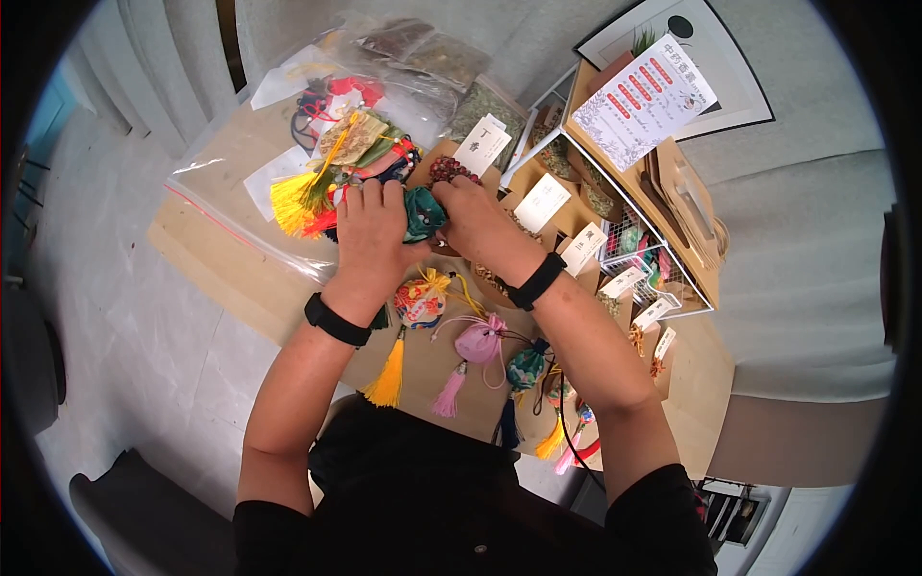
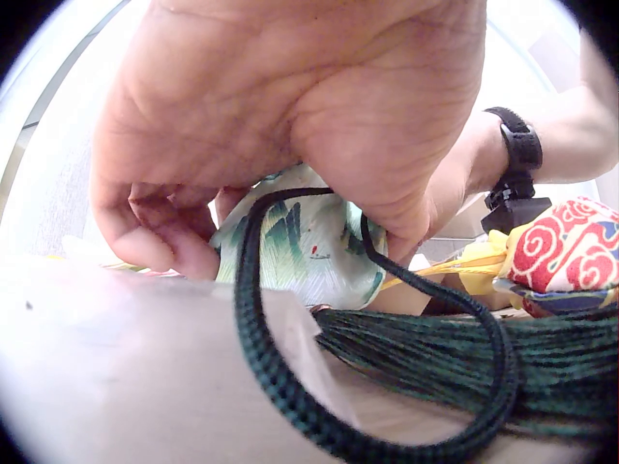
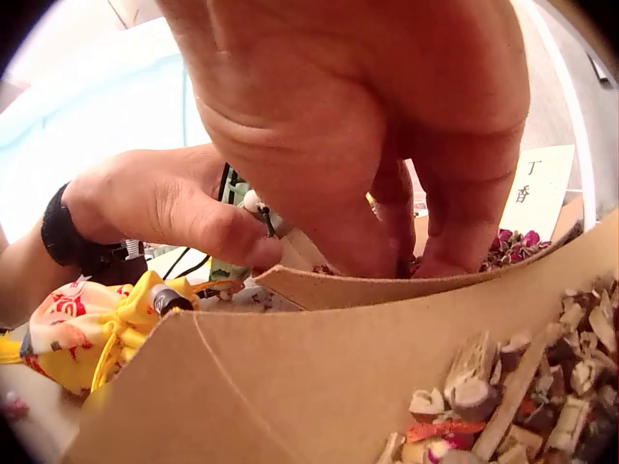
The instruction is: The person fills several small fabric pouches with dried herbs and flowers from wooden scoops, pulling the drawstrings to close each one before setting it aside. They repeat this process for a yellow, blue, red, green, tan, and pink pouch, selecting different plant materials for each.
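My left hand (image 1: 373,226) holds a green patterned drawstring pouch (image 1: 423,213), with fingers and thumb around it. In the left wrist view, the pouch's pale fabric with green leaf shapes shows below the palm. A dark green braided cord (image 2: 253,319) loops from it, and a dark green tassel (image 2: 435,353) lies beneath. My right hand (image 1: 475,226) reaches down into a kraft-paper box of dried dark red buds (image 3: 517,244), close beside the pouch. Its fingertips are hidden among the buds and behind the box wall, so I cannot tell whether they pinch any.
Another paper box (image 3: 280,367) of dried wood chips stands nearer, in a row with several labelled boxes. Yellow (image 1: 421,300), pink (image 1: 480,338) and green (image 1: 526,365) tasselled pouches lie in front. A clear plastic bag (image 1: 250,226) lies left; a wooden shelf (image 1: 701,274) stands right.
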`<state>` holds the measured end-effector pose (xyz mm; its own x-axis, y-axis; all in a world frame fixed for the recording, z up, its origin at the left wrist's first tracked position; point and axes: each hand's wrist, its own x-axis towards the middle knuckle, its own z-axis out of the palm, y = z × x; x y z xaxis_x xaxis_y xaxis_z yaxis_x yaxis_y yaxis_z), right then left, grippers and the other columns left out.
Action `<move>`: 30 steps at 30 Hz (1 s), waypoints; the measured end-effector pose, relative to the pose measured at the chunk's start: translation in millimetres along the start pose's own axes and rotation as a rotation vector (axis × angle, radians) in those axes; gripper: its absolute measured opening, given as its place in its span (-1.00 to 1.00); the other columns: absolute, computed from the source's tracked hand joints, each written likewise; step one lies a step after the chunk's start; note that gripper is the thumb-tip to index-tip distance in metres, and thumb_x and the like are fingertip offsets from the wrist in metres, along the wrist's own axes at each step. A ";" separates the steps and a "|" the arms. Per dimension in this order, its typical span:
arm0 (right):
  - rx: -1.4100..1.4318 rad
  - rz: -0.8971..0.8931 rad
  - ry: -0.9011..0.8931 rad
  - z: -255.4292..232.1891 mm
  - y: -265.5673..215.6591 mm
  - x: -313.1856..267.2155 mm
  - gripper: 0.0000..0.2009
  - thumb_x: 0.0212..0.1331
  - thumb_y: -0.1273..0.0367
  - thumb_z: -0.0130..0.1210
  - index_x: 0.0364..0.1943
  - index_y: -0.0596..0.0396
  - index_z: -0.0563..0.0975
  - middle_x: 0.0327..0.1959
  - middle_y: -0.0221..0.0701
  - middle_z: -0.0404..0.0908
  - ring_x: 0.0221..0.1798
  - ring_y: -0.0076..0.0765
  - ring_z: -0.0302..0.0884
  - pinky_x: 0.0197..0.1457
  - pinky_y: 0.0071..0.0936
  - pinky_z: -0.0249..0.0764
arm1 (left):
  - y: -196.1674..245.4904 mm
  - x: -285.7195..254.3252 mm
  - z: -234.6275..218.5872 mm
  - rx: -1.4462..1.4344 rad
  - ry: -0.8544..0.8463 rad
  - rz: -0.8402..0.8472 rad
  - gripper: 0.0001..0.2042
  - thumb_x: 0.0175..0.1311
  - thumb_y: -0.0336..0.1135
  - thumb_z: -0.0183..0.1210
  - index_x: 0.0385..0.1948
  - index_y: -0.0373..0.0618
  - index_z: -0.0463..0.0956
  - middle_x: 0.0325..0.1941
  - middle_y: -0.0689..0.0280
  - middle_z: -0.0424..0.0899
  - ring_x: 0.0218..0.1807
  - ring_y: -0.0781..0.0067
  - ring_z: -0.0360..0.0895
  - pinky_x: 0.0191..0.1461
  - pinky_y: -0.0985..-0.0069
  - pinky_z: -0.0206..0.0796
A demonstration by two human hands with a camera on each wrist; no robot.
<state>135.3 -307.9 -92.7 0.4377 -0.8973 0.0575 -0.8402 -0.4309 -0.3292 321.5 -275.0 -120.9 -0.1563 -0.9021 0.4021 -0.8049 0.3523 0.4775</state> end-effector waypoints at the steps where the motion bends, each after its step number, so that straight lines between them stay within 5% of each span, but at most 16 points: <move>1: 0.015 0.001 0.010 2.6 2.9 2.5 -0.69 -0.02 0.47 0.41 -0.15 0.15 0.62 -0.12 -0.05 0.61 -0.02 0.17 0.64 0.07 -0.05 0.59 | -0.4 -0.6 0.3 0.000 0.001 0.000 -0.29 -0.31 -0.22 0.61 -0.02 -0.14 0.43 -0.03 0.13 0.51 0.04 0.00 0.45 0.14 0.13 0.35; 14: 0.488 0.370 0.031 -24.5 11.8 4.1 -0.82 0.19 0.53 0.36 -0.13 0.24 0.69 -0.31 -0.41 0.72 -0.29 -0.57 0.66 -0.23 -0.55 0.64 | 0.7 0.4 0.2 -0.020 0.018 0.012 -0.30 -0.30 -0.21 0.61 -0.03 -0.15 0.42 -0.06 0.12 0.49 0.02 -0.01 0.45 0.16 0.13 0.34; 17: 0.660 0.401 0.060 -49.8 -11.8 3.1 -0.81 0.19 0.53 0.37 -0.12 0.23 0.69 -0.29 -0.42 0.73 -0.26 -0.60 0.66 -0.22 -0.56 0.63 | 1.1 0.5 -0.9 -0.021 0.017 0.017 -0.30 -0.30 -0.21 0.61 -0.04 -0.15 0.42 -0.06 0.12 0.49 0.02 0.00 0.45 0.15 0.13 0.34; 23: 0.624 0.177 0.033 -44.0 -23.1 9.2 -0.84 0.25 0.50 0.36 -0.11 0.22 0.70 -0.28 -0.45 0.74 -0.23 -0.63 0.65 -0.21 -0.59 0.61 | 1.7 1.1 0.4 -0.023 0.031 0.028 -0.31 -0.30 -0.19 0.61 -0.06 -0.14 0.41 -0.07 0.12 0.48 0.02 0.01 0.45 0.13 0.13 0.33; 30: 0.646 0.256 -0.058 -48.5 -42.8 6.5 -0.84 0.38 0.47 0.24 -0.04 0.22 0.71 -0.25 -0.45 0.75 -0.23 -0.63 0.65 -0.20 -0.56 0.61 | -1.4 0.8 3.6 -0.026 0.029 0.016 -0.30 -0.28 -0.15 0.60 -0.05 -0.15 0.41 -0.06 0.13 0.48 0.02 0.01 0.44 0.13 0.13 0.33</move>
<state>158.6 -299.9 -32.5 0.2828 -0.9487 -0.1413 -0.5682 -0.0470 -0.8216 320.4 -277.2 -124.0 -0.1522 -0.8887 0.4325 -0.7873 0.3736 0.4905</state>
